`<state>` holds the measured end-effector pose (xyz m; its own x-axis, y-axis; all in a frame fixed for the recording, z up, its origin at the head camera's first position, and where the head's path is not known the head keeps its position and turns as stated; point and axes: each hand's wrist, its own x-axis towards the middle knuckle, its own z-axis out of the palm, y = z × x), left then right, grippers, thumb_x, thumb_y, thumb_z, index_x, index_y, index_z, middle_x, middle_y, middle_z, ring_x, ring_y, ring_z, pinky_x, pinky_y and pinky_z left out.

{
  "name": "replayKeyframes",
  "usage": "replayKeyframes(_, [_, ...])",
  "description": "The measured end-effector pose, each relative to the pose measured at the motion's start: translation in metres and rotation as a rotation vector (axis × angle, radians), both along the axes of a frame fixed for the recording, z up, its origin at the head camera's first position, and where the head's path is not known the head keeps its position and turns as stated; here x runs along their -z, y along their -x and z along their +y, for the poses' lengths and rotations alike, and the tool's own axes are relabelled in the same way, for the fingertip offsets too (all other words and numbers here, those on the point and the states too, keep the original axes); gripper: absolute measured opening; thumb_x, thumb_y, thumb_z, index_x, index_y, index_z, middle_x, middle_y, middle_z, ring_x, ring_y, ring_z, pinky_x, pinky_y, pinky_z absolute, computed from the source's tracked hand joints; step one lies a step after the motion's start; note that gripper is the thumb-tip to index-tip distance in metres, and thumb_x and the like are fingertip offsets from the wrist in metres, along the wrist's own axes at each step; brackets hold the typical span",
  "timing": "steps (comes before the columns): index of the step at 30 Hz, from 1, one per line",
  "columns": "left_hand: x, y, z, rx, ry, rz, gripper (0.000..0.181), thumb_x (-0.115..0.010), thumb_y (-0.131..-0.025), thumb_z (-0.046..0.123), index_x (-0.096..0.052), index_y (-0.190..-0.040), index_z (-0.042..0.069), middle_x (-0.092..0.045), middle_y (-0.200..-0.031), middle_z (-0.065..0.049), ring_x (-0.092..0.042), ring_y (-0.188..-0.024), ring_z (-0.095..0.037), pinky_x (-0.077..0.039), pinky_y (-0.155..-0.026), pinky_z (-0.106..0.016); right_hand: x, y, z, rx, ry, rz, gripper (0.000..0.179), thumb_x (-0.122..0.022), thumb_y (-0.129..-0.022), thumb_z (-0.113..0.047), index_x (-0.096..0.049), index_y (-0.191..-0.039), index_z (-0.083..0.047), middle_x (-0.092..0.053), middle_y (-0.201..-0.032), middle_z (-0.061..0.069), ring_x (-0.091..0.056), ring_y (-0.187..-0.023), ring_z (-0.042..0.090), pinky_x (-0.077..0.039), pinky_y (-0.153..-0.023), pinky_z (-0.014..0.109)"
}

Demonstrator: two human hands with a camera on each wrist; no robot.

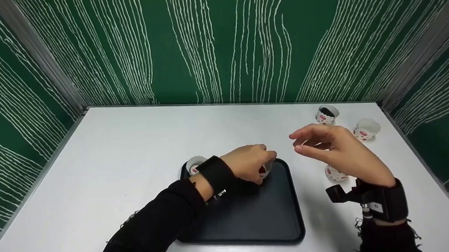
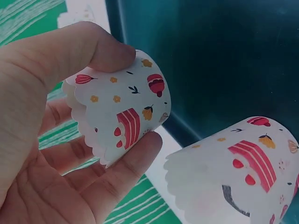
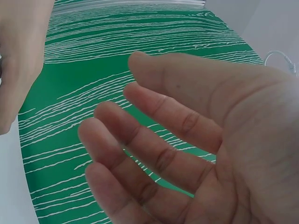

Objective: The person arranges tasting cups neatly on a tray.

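My left hand (image 1: 249,162) is over the far edge of a black tray (image 1: 264,215). Between its thumb and fingers it pinches a white paper baking cup (image 2: 126,102), printed with cake slices and flowers; the hand partly hides this cup in the head view. A second baking cup (image 2: 254,172) of the same print appears beside it in the left wrist view. At the tray's far left corner is a baking cup (image 1: 194,165), partly behind the left wrist. My right hand (image 1: 333,147) hovers right of the tray, fingers loosely bent, holding nothing.
Right of the tray, a baking cup (image 1: 335,173) is partly covered by the right hand. Farther back on the white table (image 1: 142,144) are another cup (image 1: 365,130) and a cup with a dark inside (image 1: 325,116). Green panels (image 1: 225,46) with white lines enclose the table.
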<state>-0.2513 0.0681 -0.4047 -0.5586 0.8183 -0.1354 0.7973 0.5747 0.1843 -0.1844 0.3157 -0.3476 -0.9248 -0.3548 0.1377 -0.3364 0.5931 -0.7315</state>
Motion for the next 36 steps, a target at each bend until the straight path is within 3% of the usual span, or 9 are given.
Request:
replayKeyframes(10, [0.005, -0.002, 0.007, 0.020, 0.060, 0.006, 0.040, -0.084, -0.087, 0.016, -0.069, -0.124, 0.014, -0.070, -0.114, -0.005, -0.065, -0.097, -0.018, -0.054, -0.081, -0.030, 0.003, 0.002, -0.002, -0.027, 0.001, 0.011, 0.020, -0.074, -0.103, -0.032, -0.076, -0.124, -0.030, -0.076, -0.122, -0.008, -0.076, -0.104, 0.010, -0.057, -0.088, 0.020])
replayKeyframes(18, [0.010, 0.000, 0.009, 0.038, 0.051, 0.003, 0.037, -0.083, -0.088, 0.012, -0.070, -0.122, 0.014, -0.069, -0.110, -0.006, -0.062, -0.091, -0.018, -0.051, -0.076, -0.030, 0.005, 0.002, -0.002, -0.043, 0.009, 0.000, 0.021, -0.073, -0.104, -0.031, -0.076, -0.124, -0.029, -0.075, -0.124, -0.008, -0.076, -0.105, 0.011, -0.058, -0.090, 0.021])
replayKeyframes(36, [0.014, 0.003, 0.005, -0.006, 0.026, -0.013, 0.039, -0.077, -0.090, 0.009, -0.070, -0.128, 0.012, -0.071, -0.108, -0.007, -0.063, -0.091, -0.021, -0.053, -0.078, -0.033, 0.009, 0.005, -0.002, -0.058, 0.017, -0.002, 0.022, -0.074, -0.103, -0.028, -0.075, -0.125, -0.028, -0.076, -0.123, -0.008, -0.077, -0.103, 0.011, -0.059, -0.089, 0.021])
